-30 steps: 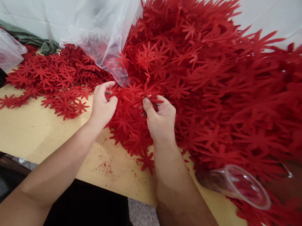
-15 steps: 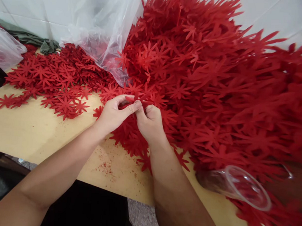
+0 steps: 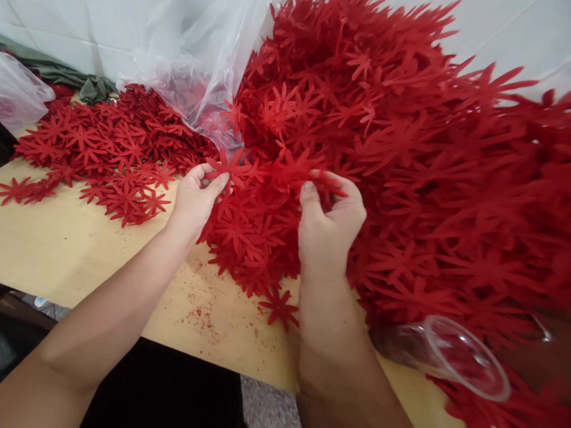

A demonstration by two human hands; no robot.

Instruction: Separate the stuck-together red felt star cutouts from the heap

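Between the thumb and fingers of my left hand (image 3: 196, 194) is a red flower-shaped cutout (image 3: 229, 167) with several narrow petals. My right hand (image 3: 331, 213), a little to the right, pinches another red flower cutout (image 3: 299, 168), slightly blurred; its petals show above the thumb and beside the fingers. Both hands are apart, over a large heap of the same red cutouts (image 3: 402, 150) that rises to the right. Under and between my hands lie more cutouts, and one single cutout (image 3: 280, 308) rests on the table below the heap.
A second, lower pile of red cutouts (image 3: 99, 136) spreads at the left of the wooden table (image 3: 90, 243). A clear plastic bag (image 3: 198, 52) hangs behind. At lower right a clear plastic cup (image 3: 449, 357) lies on its side. Red crumbs (image 3: 203, 314) dot the table near its front edge.
My hands were together, fingertips meeting at a red cutout. They have now moved apart, the left a little leftward and the right to the right, with a red cutout in each.
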